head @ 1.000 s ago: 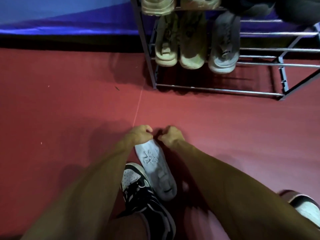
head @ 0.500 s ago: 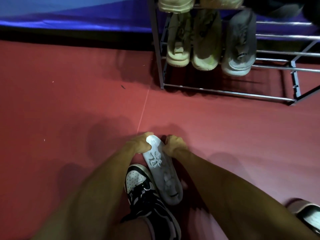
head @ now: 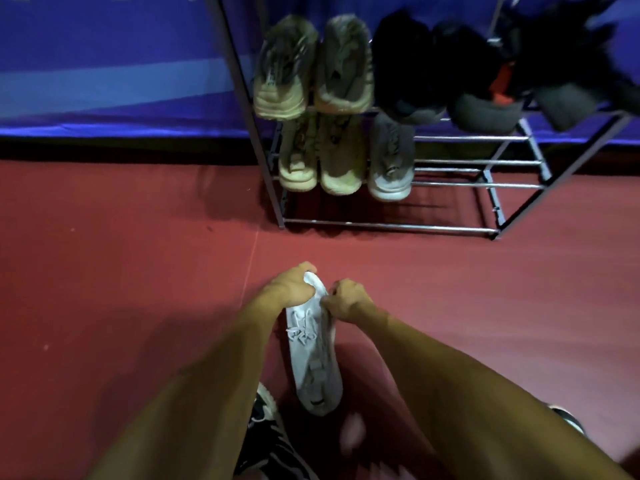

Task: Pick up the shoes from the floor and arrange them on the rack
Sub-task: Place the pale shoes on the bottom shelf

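A white lace-up shoe (head: 313, 355) is lifted above the red floor, toe pointing away from me. My left hand (head: 289, 287) grips its toe end from the left. My right hand (head: 346, 299) pinches its right edge near the toe. The metal shoe rack (head: 388, 226) stands ahead against the blue wall. Its lower shelf carries two beige shoes (head: 320, 157) and a grey shoe (head: 391, 161). The upper shelf carries two beige shoes (head: 313, 69) and several dark shoes (head: 446, 74).
A black-and-white sneaker (head: 270, 434) is under my left forearm at the bottom. Another shoe's edge (head: 568, 419) shows by my right arm. The right half of the lower shelf (head: 478, 161) is bare bars. Red floor (head: 121, 271) spreads to the left.
Both hands have raised the white shoe off the floor and slightly toward the rack. My view has tilted up, showing the rack's upper shelf.
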`<state>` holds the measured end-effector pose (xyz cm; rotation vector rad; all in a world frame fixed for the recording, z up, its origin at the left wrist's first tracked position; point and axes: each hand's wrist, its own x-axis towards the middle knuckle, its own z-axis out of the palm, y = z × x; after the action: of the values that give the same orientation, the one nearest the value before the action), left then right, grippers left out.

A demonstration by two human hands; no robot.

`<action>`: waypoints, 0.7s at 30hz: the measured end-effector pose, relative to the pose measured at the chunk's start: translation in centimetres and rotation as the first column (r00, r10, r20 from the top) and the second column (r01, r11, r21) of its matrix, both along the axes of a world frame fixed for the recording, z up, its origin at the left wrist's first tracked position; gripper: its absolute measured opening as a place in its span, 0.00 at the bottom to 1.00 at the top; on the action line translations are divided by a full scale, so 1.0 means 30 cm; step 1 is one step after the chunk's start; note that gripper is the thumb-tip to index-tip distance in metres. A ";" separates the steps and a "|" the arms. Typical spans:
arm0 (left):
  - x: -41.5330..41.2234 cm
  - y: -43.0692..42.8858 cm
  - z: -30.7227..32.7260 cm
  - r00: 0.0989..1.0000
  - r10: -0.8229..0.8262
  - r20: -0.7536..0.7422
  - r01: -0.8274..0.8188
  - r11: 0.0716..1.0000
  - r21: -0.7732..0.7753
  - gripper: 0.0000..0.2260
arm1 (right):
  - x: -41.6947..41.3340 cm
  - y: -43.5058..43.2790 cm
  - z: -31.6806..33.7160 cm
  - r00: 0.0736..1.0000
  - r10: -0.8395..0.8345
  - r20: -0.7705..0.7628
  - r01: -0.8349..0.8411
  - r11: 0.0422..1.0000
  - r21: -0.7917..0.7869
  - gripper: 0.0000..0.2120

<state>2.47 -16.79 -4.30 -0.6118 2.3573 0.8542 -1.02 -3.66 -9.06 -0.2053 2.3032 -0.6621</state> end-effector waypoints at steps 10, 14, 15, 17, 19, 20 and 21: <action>-0.176 0.166 0.267 0.947 0.161 -0.278 -0.159 0.987 0.030 0.28 | -0.169 0.257 0.345 0.964 -0.178 -0.195 0.157 0.980 -0.120 0.08; -0.178 0.197 0.311 0.898 0.289 -0.332 -0.250 0.956 0.153 0.31 | -0.207 0.375 0.444 0.891 -0.395 -0.223 0.329 0.902 -0.279 0.08; -0.163 0.220 0.319 0.917 0.266 -0.296 -0.214 0.957 0.199 0.27 | -0.213 0.400 0.454 0.864 -0.461 -0.204 0.382 0.863 -0.331 0.08; -0.134 0.259 0.319 0.964 0.177 -0.199 -0.114 0.949 0.293 0.17 | -0.218 0.436 0.478 0.809 -0.569 -0.148 0.462 0.772 -0.436 0.08; -0.123 0.277 0.303 0.980 0.125 -0.154 -0.067 0.939 0.336 0.16 | -0.220 0.456 0.503 0.759 -0.645 -0.086 0.522 0.683 -0.511 0.07; -0.119 0.278 0.294 0.984 0.104 -0.143 -0.052 0.943 0.329 0.14 | -0.220 0.463 0.511 0.739 -0.671 -0.061 0.545 0.649 -0.532 0.07; -0.112 0.283 0.297 0.987 0.082 -0.138 -0.033 0.946 0.322 0.11 | -0.222 0.469 0.514 0.720 -0.693 -0.038 0.566 0.618 -0.545 0.08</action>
<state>-0.89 -8.30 4.62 -0.4974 2.2681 1.3181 -7.68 10.40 6.35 0.3562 2.3736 -1.7031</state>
